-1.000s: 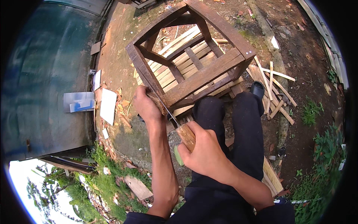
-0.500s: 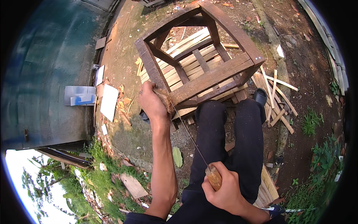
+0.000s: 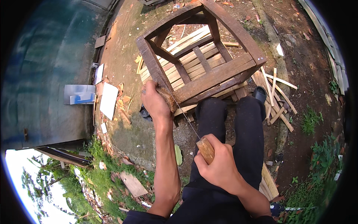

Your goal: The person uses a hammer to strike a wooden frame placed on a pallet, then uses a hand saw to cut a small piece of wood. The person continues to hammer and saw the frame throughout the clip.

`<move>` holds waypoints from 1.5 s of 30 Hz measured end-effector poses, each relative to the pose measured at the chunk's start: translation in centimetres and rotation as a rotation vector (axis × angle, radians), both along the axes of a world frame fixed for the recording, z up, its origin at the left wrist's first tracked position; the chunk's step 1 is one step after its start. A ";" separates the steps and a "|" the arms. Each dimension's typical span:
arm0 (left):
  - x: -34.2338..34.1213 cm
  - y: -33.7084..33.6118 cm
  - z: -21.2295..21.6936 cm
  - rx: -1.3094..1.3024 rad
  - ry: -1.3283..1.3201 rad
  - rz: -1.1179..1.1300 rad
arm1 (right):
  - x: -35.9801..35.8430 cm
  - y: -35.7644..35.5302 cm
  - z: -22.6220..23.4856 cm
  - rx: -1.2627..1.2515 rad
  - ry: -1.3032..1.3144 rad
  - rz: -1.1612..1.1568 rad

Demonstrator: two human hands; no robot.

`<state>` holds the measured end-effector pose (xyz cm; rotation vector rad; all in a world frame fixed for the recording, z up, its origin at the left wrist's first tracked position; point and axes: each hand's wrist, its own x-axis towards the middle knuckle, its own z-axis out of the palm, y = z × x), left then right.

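A dark brown wooden stool frame (image 3: 220,76) stands tilted in front of my knees, its open top facing me. My left hand (image 3: 156,106) is closed round the frame's near left corner. In my right hand (image 3: 222,166), above my lap, is the light wooden handle of a handsaw (image 3: 206,150). The saw's thin blade runs up and left to that same corner, lying across the wood beside my left fingers. Brown sawdust or rough wood shows at the corner. How deep the blade sits in the wood I cannot tell.
Under the frame lies a platform of pale slats (image 3: 199,63). Loose wood strips (image 3: 278,97) and a hammer-like head lie to the right. A white board (image 3: 109,100) rests near the blue-green wall (image 3: 56,67). Grass and a pale plank (image 3: 133,184) are at the lower left.
My right hand has moved up and left toward the frame, sliding the saw forward across the corner. My left hand keeps its hold, and the frame has shifted slightly.
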<state>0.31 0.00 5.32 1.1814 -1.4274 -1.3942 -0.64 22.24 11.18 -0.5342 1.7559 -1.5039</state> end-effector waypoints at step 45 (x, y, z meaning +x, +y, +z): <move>11.1 6.8 6.0 0.120 0.803 -0.582 | 1.4 -0.8 2.2 -0.572 -0.014 -0.029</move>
